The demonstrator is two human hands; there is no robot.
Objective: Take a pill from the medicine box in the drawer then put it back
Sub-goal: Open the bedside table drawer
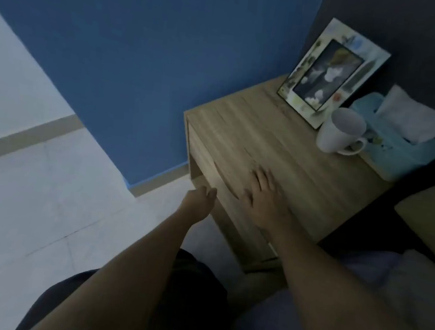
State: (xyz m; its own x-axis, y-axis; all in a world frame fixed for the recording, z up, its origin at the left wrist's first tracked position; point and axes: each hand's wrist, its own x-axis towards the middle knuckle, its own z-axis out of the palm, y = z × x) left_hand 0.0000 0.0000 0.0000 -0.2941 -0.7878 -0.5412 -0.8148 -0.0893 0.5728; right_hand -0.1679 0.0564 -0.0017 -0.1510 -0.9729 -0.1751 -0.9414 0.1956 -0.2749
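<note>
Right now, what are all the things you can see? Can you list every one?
Nightstand: one, light wood, against the blue wall, drawer front shut.
Picture frame: one, pale with flowers, standing at the back of the nightstand top.
Mug: one, white, in front of the frame, handle towards the tissue box.
Tissue box: one, light blue, right back corner, a white tissue sticking up.
Medicine box: not visible.
Left hand: one, at the drawer front's edge, fingers curled.
Right hand: one, flat on the nightstand top near its front edge.
</note>
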